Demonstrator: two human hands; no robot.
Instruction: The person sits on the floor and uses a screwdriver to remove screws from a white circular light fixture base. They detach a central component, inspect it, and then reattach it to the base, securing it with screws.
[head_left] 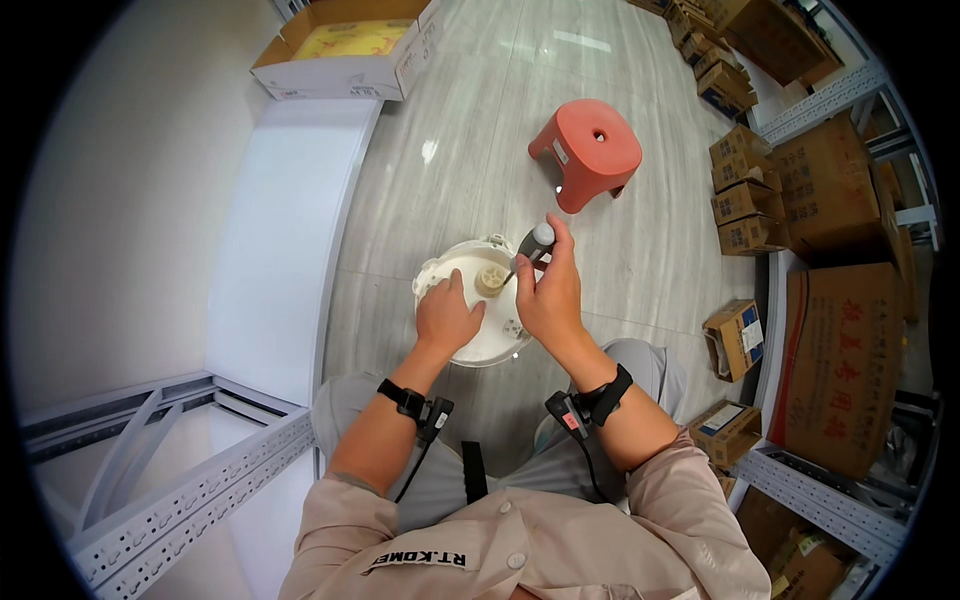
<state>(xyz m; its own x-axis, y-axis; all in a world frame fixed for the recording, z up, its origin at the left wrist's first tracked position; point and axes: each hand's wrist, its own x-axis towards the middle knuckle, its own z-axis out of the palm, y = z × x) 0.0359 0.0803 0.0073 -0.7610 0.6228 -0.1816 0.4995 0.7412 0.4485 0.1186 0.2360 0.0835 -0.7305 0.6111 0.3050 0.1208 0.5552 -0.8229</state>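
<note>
A round white plastic cover (468, 345) lies in front of me, with a cream-coloured round hub (489, 281) standing up from its middle. My right hand (550, 297) is wrapped round a screwdriver (537, 240) with a dark grey handle and a lighter grey end cap. The screwdriver leans, its shaft pointing down toward the right side of the hub; whether the tip touches a screw is too small to tell. Over the cover's left part rests my left hand (448, 318), index finger stretched toward the far side and thumb apart, just left of the hub.
A red plastic stool (597, 140) stands on the floor ahead to the right. Cardboard boxes (835, 365) fill metal shelving along the right. On the left runs a white shelf board (285, 200), with an open carton (345, 75) at its far end and a perforated metal frame (190, 490) nearer me.
</note>
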